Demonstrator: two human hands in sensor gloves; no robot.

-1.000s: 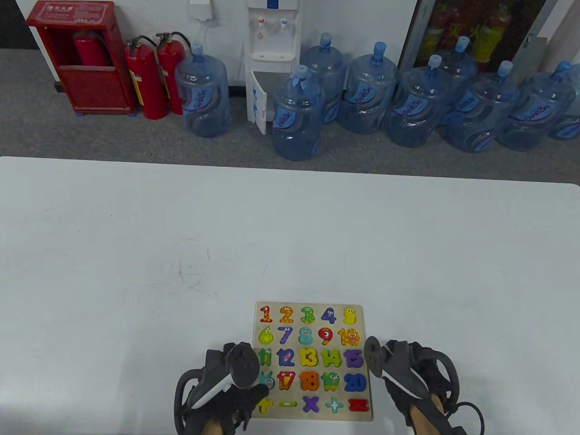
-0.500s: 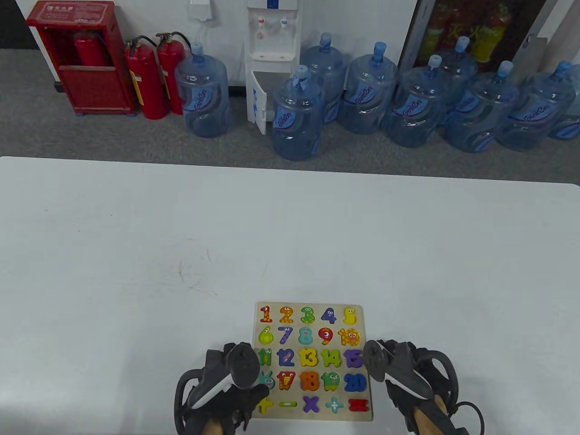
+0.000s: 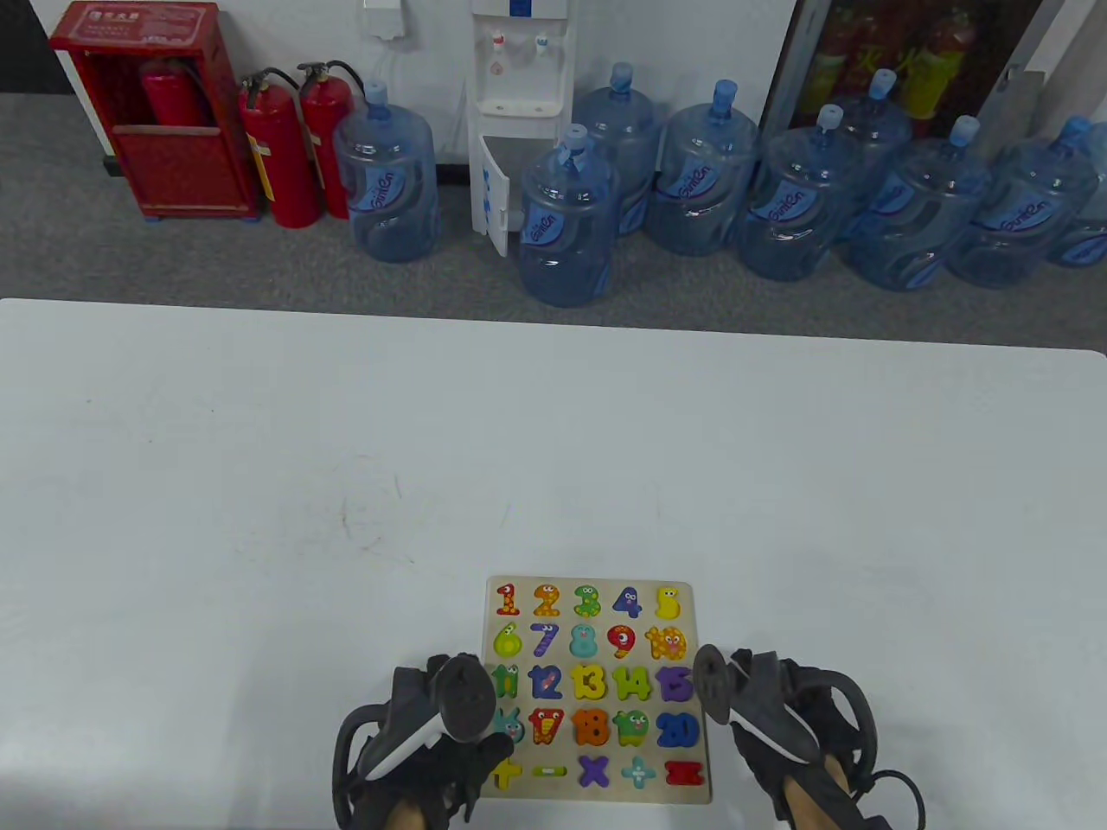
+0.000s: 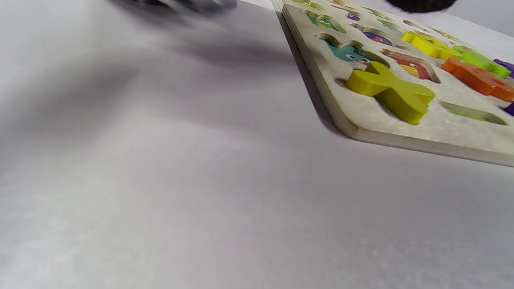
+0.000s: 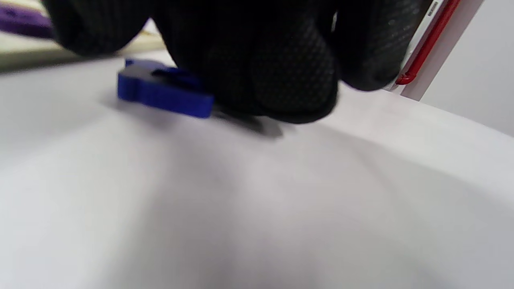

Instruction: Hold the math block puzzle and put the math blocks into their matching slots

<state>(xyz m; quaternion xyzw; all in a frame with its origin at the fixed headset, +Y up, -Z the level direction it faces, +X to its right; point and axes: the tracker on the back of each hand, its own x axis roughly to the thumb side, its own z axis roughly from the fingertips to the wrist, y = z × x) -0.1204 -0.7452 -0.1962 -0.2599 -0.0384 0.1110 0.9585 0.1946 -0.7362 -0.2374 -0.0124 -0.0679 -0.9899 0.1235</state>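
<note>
The white table (image 3: 259,484) fills most of the table view, and behind its far edge a row of blue water jugs (image 3: 566,216) stands on the grey floor beside a white dispenser (image 3: 519,104), with red fire extinguishers (image 3: 277,156) next to a red cabinet (image 3: 147,112) at the far left. The math block puzzle (image 3: 597,581) lies flat on the table near its near edge, a pale wooden board with coloured number blocks seated in rows and sign blocks along its nearest row. The left hand (image 3: 424,752) sits at the board's near left corner, its tracker covering the fingers from above; whether they are spread or curled I cannot tell. In the left wrist view the yellow plus block (image 4: 391,92) at that corner sits tilted, partly risen out of its slot. The right hand (image 3: 778,718) rests just beside the board's right edge; in the right wrist view its fingers (image 5: 281,72) are curled down close together over a dark blue block (image 5: 164,92) lying on the table, touching it, though a true pinch cannot be made out
</note>
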